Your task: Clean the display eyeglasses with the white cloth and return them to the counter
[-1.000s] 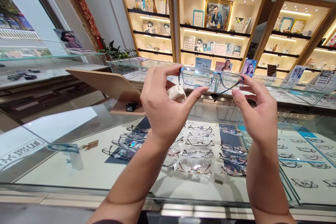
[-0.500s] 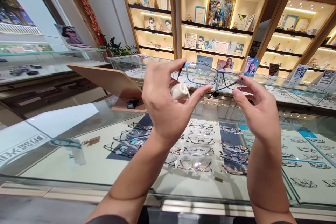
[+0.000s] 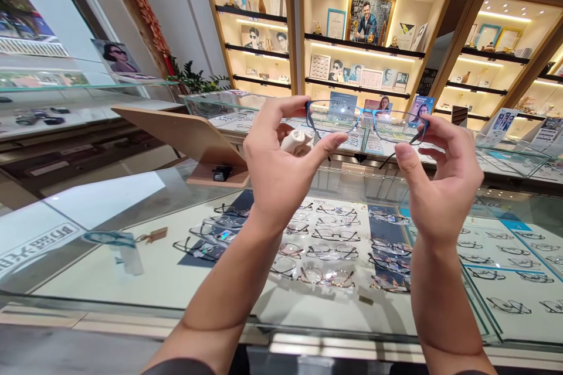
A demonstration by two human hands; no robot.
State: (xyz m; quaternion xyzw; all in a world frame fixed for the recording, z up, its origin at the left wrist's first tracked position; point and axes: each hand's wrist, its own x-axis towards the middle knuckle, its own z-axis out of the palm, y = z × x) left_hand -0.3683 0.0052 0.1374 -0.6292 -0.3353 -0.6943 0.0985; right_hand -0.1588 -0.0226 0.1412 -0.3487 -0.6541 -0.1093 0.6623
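A pair of eyeglasses [image 3: 368, 112] with a thin blue and dark frame is held up above the glass counter, its lenses facing me. My left hand [image 3: 281, 158] grips the left rim near the hinge between finger and thumb. Tucked in the same hand's curled fingers is a crumpled white cloth [image 3: 297, 142]. My right hand [image 3: 444, 176] pinches the other end of the frame by its right hinge. The dark temples point away and downward behind the lenses.
Below my hands, the glass display counter [image 3: 132, 303] holds rows of spectacles [image 3: 333, 252]. A tilted wooden-backed mirror or stand [image 3: 189, 137] is at the left, with blue-rimmed glasses [image 3: 109, 238] bearing a tag nearby. Lit shelves [image 3: 365, 50] line the back wall.
The eyeglasses have turned to face me more squarely and look wider and more level. My right hand has moved right and my left hand slightly right.
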